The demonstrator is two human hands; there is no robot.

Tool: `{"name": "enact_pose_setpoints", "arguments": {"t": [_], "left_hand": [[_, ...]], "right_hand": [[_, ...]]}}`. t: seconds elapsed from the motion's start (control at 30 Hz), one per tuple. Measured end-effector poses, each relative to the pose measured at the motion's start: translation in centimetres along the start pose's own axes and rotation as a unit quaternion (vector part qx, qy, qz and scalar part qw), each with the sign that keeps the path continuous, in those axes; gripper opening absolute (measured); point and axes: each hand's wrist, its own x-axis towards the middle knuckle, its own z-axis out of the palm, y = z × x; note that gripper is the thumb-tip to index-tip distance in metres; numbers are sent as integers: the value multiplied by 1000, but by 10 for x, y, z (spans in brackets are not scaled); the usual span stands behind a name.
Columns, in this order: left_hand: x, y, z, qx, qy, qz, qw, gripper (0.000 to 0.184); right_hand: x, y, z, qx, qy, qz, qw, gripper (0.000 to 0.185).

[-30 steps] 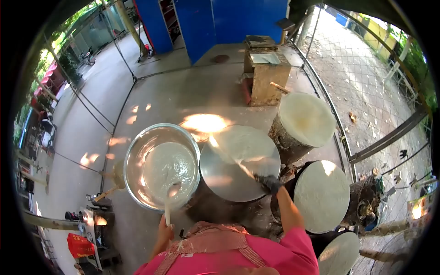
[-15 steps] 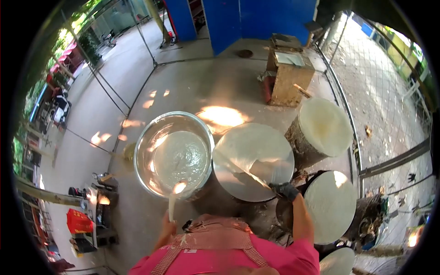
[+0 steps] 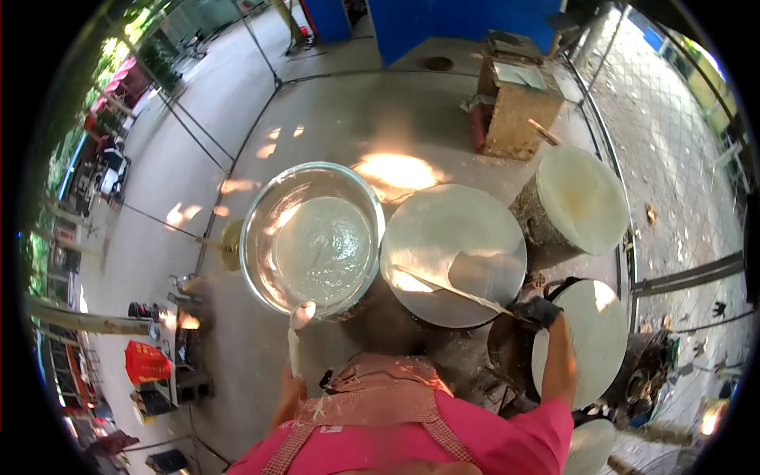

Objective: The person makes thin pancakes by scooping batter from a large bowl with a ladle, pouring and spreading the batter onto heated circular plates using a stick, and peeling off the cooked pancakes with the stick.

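Near the front of a large metal basin (image 3: 250,265), my left hand (image 3: 292,389) is closed around the handle of a ladle (image 3: 302,315). The ladle's bowl is at the basin's near rim, and its handle looks coated with pale batter. Wet, pale batter (image 3: 321,249) lies in the basin. My right hand (image 3: 539,312), in a dark glove, grips a long thin spreading stick (image 3: 467,296) that reaches across a round griddle (image 3: 479,275). A pale batter layer (image 3: 451,214) covers most of the griddle; a grey patch shows near the stick.
More round griddles with pale tops stand at right: one farther back (image 3: 584,198), one beside my right forearm (image 3: 590,344), one low in view (image 3: 590,443). A wooden box stand (image 3: 518,119) is behind them. A red bag (image 3: 147,362) is at left.
My right hand has moved right with the spreading stick, which lies at a flatter angle across the griddle. The ladle has shifted slightly left and toward me. The camera view has also shifted.
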Motion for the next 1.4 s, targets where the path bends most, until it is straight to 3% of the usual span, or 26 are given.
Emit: {"name": "enact_pose_setpoints", "arguments": {"t": [0.2, 0.3, 0.4, 0.53, 0.67, 0.77, 0.8, 0.83, 0.87, 0.9, 0.97, 1.0, 1.07, 1.1, 1.13, 1.17, 1.23, 1.27, 1.33, 1.4], "left_hand": [[7, -30, -19, 8, -2, 55, 998, 56], [-5, -12, -34, 40, -12, 62, 997, 54], [3, -19, -53, 46, -13, 67, 997, 51], [53, -38, -91, 21, -48, 14, 998, 53], [106, -36, -126, -8, -158, 65, 985, 62], [134, -39, -151, -6, -241, 46, 969, 60], [124, -28, -154, -41, -254, 22, 966, 59], [107, -10, -160, -74, -263, -1, 962, 59], [97, 4, -161, -41, -220, -19, 974, 57], [97, 3, -171, -75, -274, -12, 959, 56], [102, -6, -184, -66, -262, 12, 963, 55], [105, -13, -195, -164, -330, -15, 930, 48], [111, -28, -215, -335, -449, -109, 821, 35], [101, -28, -216, -316, -471, -44, 822, 20], [109, -30, -223, -333, -554, -128, 752, 15], [114, -40, -217, -352, -633, -209, 657, 29], [115, -46, -219, -329, -544, -258, 728, 35], [113, -41, -211, -351, -688, -308, 556, 34], [97, -31, -205, -330, -706, -279, 562, 32], [79, -17, -198, -340, -704, -263, 566, 28]], "right_hand": [[55, -50, 12, -75, 41, -29, 996, 20], [68, -68, 7, -113, 72, -40, 990, 21], [23, -55, -25, -109, 140, -74, 981, 22], [-115, 23, -45, 11, 239, -101, 966, 22], [-210, 151, 63, 237, 192, -20, 952, 23], [-183, 203, 184, 339, 94, 45, 935, 24], [-155, 204, 230, 234, 104, 3, 967, 25], [-128, 200, 268, -6, 154, -90, 984, 27], [-102, 198, 301, -311, 250, -173, 901, 30], [-81, 198, 327, -491, 339, -213, 774, 32], [-70, 200, 347, -574, 408, -218, 675, 36], [-80, 187, 343, -553, 413, -210, 693, 35], [-114, 164, 317, -446, 380, -170, 793, 35], [-123, 156, 310, -404, 370, -154, 822, 35], [-121, 155, 313, -396, 371, -148, 827, 34], [-110, 158, 317, -425, 381, -151, 807, 34], [-83, 164, 337, -468, 391, -160, 776, 33], [-76, 167, 343, -474, 390, -169, 772, 33], [-81, 171, 330, -443, 367, -187, 796, 33], [-112, 166, 287, -326, 355, -193, 855, 32]]}}
